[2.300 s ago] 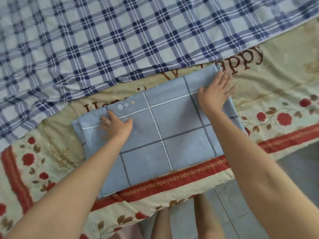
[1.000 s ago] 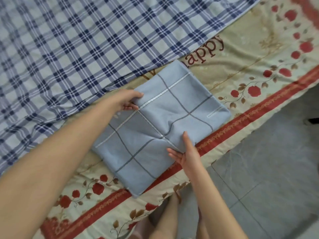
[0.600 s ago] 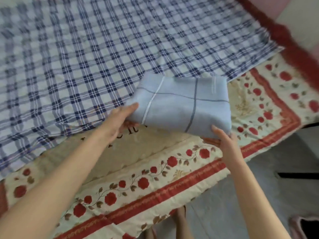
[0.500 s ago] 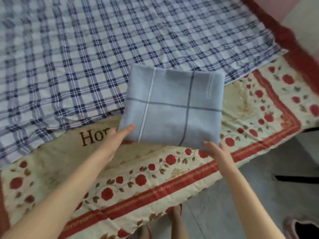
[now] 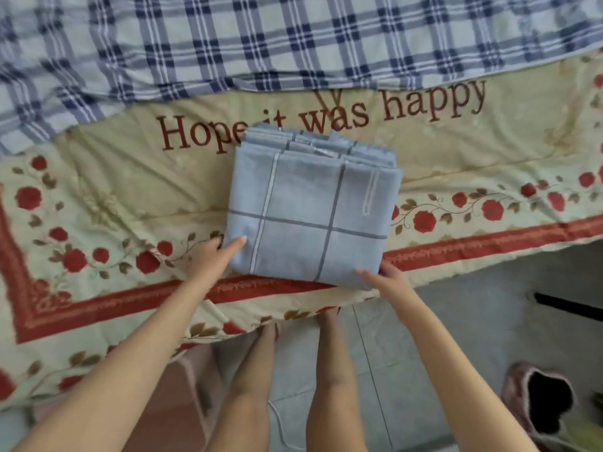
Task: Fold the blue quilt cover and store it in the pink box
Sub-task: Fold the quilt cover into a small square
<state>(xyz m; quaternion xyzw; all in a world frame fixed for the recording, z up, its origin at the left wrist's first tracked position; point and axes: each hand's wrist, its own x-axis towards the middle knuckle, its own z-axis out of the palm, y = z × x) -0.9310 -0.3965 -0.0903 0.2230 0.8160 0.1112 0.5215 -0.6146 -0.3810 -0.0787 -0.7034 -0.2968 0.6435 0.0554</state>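
Observation:
The blue quilt cover (image 5: 310, 216) is folded into a thick square bundle with grey and white grid lines. It sits over the near edge of the bed, its layered edges facing away from me. My left hand (image 5: 213, 256) grips its near left corner, thumb on top and fingers underneath. My right hand (image 5: 383, 278) grips the near right corner the same way. A pink box (image 5: 187, 383) shows partly on the floor below the bed edge, between my left arm and my legs.
A cream bedspread (image 5: 114, 197) with red roses and brown lettering covers the bed. A blue plaid sheet (image 5: 261, 37) lies across its far side. My bare legs stand on the grey tiled floor (image 5: 456, 321). A pink slipper (image 5: 535, 402) lies at the lower right.
The folded bundle has come from over the plaid sheet toward me, to the bed's near edge. Both hands keep hold of its near corners. The view has tipped down, and the pink box shows.

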